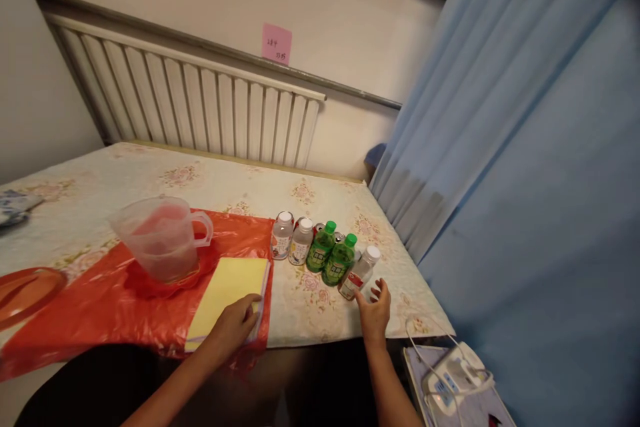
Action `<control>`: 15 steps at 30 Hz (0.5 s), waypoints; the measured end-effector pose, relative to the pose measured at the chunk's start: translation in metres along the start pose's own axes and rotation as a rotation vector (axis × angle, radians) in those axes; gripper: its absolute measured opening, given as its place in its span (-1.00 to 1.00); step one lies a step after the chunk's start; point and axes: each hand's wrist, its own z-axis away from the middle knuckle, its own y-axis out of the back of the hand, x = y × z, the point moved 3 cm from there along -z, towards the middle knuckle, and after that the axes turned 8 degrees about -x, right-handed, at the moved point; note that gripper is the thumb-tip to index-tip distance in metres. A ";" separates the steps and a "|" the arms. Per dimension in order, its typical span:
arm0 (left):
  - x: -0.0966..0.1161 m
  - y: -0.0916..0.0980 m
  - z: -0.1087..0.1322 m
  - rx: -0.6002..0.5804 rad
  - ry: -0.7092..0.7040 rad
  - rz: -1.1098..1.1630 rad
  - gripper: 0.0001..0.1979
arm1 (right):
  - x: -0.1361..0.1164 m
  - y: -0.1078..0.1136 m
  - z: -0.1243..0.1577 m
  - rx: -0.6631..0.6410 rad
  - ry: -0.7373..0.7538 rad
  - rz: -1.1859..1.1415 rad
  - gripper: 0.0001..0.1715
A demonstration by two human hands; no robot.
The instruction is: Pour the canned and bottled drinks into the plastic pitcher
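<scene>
My left hand [236, 323] rests on the right part of a stack of yellow paper [227, 287], its fingers curled in; whatever they may hold is hidden. My right hand [376, 310] is beside a clear bottle with a white cap and red label [359, 275], fingers apart and thumb close to its base; I cannot tell whether they touch. Left of that bottle stand two green drink bottles [340, 261] [321, 250]. Farther left are two clear bottles with white caps [301, 243] [283, 238]. Cans [339, 237] show partly behind the row.
A translucent measuring jug [167, 240] stands on a red plastic bag [110, 307]. An orange-red round item [30, 293] lies at the left. The flowered cloth [305, 193] covers the surface. A blue curtain [525, 180] hangs right, above a power strip [455, 380] with cables.
</scene>
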 end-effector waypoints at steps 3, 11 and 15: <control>0.007 -0.003 0.000 -0.023 -0.012 0.019 -0.62 | 0.005 -0.008 -0.022 -0.164 -0.022 -0.098 0.02; 0.015 -0.004 0.004 -0.053 -0.061 0.055 -0.64 | -0.014 -0.018 -0.028 -0.244 -0.051 -0.152 -0.28; 0.030 0.004 0.006 -0.045 -0.091 0.077 -0.62 | -0.016 -0.012 -0.015 -0.224 -0.068 -0.163 -0.29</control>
